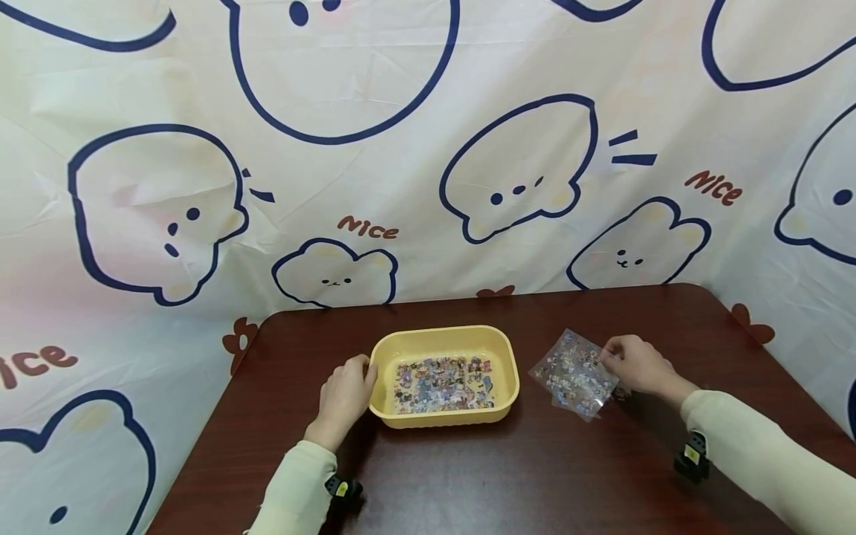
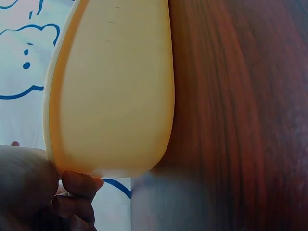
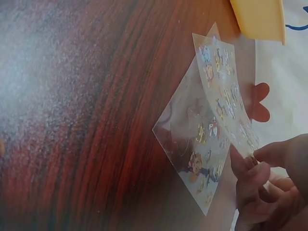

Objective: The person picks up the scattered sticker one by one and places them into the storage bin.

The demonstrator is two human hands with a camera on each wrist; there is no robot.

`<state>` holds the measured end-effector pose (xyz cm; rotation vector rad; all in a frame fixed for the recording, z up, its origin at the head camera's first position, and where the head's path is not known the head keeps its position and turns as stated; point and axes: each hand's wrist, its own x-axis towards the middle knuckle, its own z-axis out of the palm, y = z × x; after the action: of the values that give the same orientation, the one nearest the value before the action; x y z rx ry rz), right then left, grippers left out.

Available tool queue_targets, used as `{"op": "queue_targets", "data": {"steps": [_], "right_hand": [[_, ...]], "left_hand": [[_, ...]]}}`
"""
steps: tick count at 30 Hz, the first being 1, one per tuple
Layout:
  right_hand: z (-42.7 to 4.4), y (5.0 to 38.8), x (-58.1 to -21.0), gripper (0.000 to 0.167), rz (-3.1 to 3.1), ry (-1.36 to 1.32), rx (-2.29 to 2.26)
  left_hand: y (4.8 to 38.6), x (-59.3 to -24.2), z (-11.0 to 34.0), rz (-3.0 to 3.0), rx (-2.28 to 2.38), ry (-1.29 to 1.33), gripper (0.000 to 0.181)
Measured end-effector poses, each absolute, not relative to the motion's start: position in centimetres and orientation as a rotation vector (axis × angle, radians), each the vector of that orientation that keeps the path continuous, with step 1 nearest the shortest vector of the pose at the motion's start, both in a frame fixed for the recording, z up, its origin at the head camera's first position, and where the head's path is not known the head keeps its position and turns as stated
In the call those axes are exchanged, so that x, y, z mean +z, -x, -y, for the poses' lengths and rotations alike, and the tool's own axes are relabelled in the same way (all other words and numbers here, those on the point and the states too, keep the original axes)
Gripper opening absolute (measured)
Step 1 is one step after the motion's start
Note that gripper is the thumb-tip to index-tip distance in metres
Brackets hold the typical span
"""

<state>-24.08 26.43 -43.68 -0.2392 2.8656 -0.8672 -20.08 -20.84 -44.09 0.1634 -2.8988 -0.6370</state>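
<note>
A yellow plastic basin [image 1: 441,423] stands on the table, and sticker sheets [image 1: 441,385] with small colourful figures lie flat in it. My left hand [image 1: 344,397] grips the basin's left rim, thumb and curled fingers at its edge in the left wrist view. To the right of the basin, my right hand [image 1: 638,364] pinches the edge of a clear sticker sheet [image 3: 224,86] between thumb and fingers. That sheet is tilted up. Beneath it, another transparent sheet [image 3: 185,139] with similar figures lies on the table, partly covered.
The dark brown wooden table [image 1: 495,483] has rounded back corners. Behind and beside it hangs a white cloth [image 1: 414,186] printed with blue-outlined cartoon bears and red words. Something small lies partly hidden under the right hand.
</note>
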Motion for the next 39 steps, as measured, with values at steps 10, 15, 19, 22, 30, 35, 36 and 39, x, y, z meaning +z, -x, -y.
{"op": "queue_targets", "data": {"steps": [10, 15, 19, 22, 30, 35, 36, 39], "right_hand": [[-27.1, 23.9, -43.8, 0.023, -2.794, 0.306, -1.080], [-27.4, 23.9, -43.7, 0.022, -2.753, 0.280, -1.166], [-27.4, 23.8, -43.7, 0.022, -2.727, 0.231, -1.204], [-27.5, 23.6, -43.6, 0.022, -2.720, 0.199, -1.217], [-27.5, 23.6, -43.5, 0.026, -2.711, 0.135, -1.273], [-27.3, 23.5, -43.4, 0.027, -2.717, 0.137, -1.308], [-27.2, 23.5, -43.3, 0.027, -2.721, 0.133, -1.316], [-27.0, 23.5, -43.2, 0.028, -2.730, 0.117, -1.334]], "left_hand": [[20.0, -44.0, 20.8, 2.904, -0.630, -0.167, 0.029], [20.1, -43.9, 20.7, 2.910, -0.640, -0.178, 0.030], [20.1, -44.0, 20.8, 2.911, -0.641, -0.176, 0.030], [20.1, -44.0, 20.8, 2.907, -0.636, -0.176, 0.031], [20.1, -44.0, 20.7, 2.908, -0.634, -0.170, 0.031], [20.0, -44.0, 20.7, 2.903, -0.637, -0.171, 0.031], [20.0, -44.0, 20.7, 2.902, -0.637, -0.171, 0.031], [20.0, -43.9, 20.7, 2.902, -0.642, -0.173, 0.031]]}}
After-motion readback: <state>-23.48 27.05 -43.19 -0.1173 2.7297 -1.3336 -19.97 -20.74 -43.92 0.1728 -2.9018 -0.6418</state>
